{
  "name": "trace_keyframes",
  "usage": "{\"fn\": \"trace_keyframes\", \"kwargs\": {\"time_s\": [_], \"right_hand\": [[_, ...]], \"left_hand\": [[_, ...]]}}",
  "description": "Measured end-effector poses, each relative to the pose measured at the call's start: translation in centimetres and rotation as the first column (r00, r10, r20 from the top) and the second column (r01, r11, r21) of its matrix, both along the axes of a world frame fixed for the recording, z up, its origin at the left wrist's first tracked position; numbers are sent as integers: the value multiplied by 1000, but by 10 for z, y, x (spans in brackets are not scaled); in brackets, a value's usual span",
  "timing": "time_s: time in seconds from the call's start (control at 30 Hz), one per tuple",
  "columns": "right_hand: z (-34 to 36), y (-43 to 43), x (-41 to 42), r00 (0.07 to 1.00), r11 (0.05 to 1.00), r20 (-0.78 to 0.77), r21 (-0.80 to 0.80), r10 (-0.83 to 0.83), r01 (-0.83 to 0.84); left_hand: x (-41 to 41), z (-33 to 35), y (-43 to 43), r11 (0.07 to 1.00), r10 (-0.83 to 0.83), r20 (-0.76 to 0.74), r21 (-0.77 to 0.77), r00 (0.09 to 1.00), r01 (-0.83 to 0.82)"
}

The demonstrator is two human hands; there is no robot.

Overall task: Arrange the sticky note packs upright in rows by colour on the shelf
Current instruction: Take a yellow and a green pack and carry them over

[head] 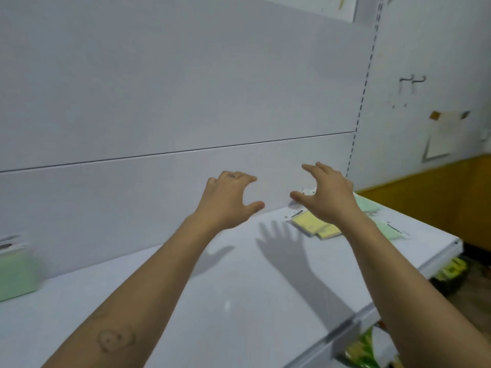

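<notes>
Pale yellow sticky note packs [314,227], flat and rectangular, lie on the white metal shelf [212,301] at its far right. Their long axis runs from far left to near right, with the printed header cards at the far-left end. The right hand [326,197] hovers directly over them and is the nearer. The left hand [228,200] hangs just to the left, over bare shelf. Both hands are spread, fingers loosely curved, and hold nothing. Mint green flat packs [390,231] lie just right of the yellow ones, partly hidden behind the right wrist, so their count cannot be told. A white-carded pack under the right palm is mostly covered. A mint green upright pack [16,274] stands at the left edge, well apart, blurred and cut off by the frame. A reach down and slightly nearer by the right hand appears to be what the move calls for.
</notes>
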State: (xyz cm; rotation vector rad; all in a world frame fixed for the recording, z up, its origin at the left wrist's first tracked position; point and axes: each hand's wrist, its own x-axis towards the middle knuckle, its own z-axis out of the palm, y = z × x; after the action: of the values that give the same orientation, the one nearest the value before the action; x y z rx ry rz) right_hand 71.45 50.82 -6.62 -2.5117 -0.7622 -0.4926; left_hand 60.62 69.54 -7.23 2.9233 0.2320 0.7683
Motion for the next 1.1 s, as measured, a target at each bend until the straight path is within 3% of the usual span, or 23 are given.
{"fn": "trace_keyframes", "kwargs": {"time_s": [0.3,0.5,0.63,0.73,0.87,1.1], "right_hand": [[-23,-102,68,977,980,-68,-9,-200,200],[-83,-129,102,939,960,-211,-123,-272,251],[-114,-124,114,957,963,-119,-86,-263,254],[-126,-117,119,968,962,-35,-120,-250,244],[-132,-113,130,984,966,-50,-204,-174,160],[-140,-112,135,981,941,-40,-295,-188,168]], "left_hand": [[87,-35,-76,992,-120,-119,-57,986,114],[124,-80,-102,989,-86,-268,-140,960,50],[135,-103,-115,971,-101,-238,-235,966,43],[147,-115,-118,976,-88,-291,-217,953,24],[153,-132,-122,994,-2,-284,-107,959,-30],[143,-136,-117,992,-47,-211,-121,976,22]]}}
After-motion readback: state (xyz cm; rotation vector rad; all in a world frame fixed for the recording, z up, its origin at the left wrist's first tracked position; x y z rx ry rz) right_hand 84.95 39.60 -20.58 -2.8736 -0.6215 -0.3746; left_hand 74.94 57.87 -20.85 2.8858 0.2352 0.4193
